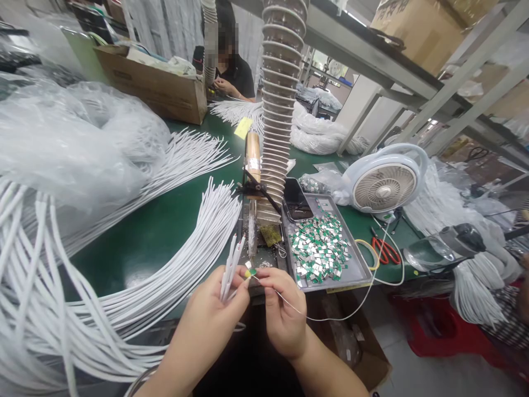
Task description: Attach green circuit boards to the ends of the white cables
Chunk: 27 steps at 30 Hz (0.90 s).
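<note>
My left hand (219, 309) is closed around several white cables (231, 264), whose stripped ends point up. At its fingertips is a small green-and-silver connector board (250, 272), just below the tip of a soldering iron (253, 157) with a wooden handle, fixed upright in a stand. My right hand (285, 309) pinches a thin solder wire (285, 300), its end close to the connector. The wire loops away to the right. Whether the iron's tip touches the connector, I cannot tell.
A metal tray (359, 273) of small green-and-silver connectors sits right, with a phone (296, 198) on its edge. Bundled white cables (165, 275) cover the left. A ribbed duct (281, 99) hangs centrally. A fan (384, 184) and red-handled pliers (384, 251) lie right; a co-worker (237, 77) sits opposite.
</note>
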### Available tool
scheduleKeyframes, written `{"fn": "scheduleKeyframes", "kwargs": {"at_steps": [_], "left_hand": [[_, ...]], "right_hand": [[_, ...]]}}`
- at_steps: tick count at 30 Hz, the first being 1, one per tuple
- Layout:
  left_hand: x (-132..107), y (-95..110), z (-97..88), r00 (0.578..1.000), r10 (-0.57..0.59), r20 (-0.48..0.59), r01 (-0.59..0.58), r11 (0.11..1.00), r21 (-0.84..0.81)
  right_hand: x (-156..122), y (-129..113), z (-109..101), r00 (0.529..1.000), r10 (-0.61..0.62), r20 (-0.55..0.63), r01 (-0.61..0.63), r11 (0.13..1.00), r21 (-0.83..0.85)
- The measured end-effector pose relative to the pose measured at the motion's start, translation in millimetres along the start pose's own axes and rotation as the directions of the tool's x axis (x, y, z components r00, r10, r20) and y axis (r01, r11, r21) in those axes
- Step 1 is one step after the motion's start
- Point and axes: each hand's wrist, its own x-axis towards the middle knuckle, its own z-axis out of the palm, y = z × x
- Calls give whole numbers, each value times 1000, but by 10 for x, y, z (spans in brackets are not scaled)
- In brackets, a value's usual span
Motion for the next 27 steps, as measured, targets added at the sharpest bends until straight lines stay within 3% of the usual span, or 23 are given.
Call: {"fn": "scheduleKeyframes", "kwargs": {"at_steps": [27], "left_hand": [[22, 88, -4, 997, 60, -49, -59, 998, 29]], "right_hand": [[64, -15, 48, 998, -29, -47, 26, 998, -61]]}}
